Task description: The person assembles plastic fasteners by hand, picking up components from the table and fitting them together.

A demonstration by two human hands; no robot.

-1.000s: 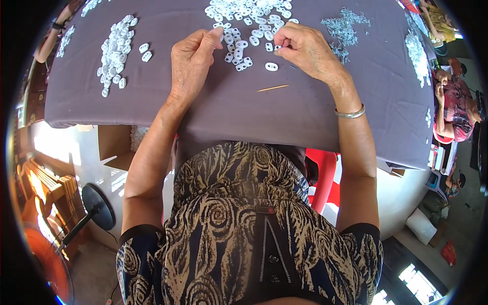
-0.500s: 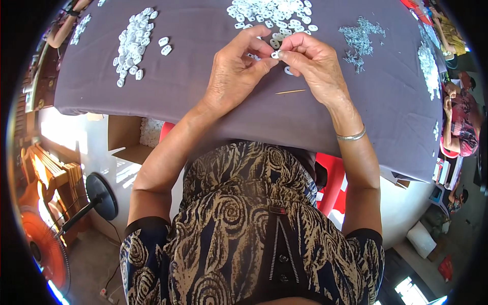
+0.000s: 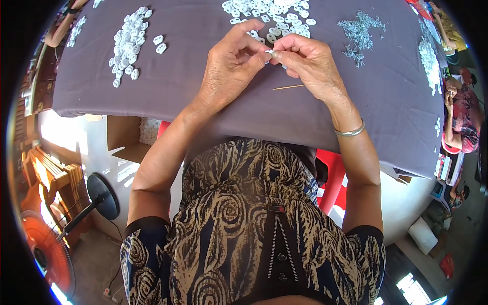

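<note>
My left hand [image 3: 231,63] and my right hand [image 3: 307,63] meet fingertip to fingertip above the grey-purple tablecloth [image 3: 203,91]. Between them they pinch one small white plastic piece [image 3: 268,52]. A thin wooden stick [image 3: 288,87] lies on the cloth just under my right hand. Right behind my hands spreads a heap of small white oval pieces [image 3: 269,12]. A silver bangle [image 3: 351,131] circles my right wrist.
A second pile of white pieces [image 3: 127,43] lies at the left, with two loose ones beside it. Small silvery metal parts [image 3: 358,33] are scattered at the right. Another person [image 3: 460,119] sits at the right edge. A fan [image 3: 48,249] stands on the floor, lower left.
My hands came together from the white heap and lifted slightly toward me, now pinching one white piece between them. The view shifted a little; the stick stayed on the cloth.
</note>
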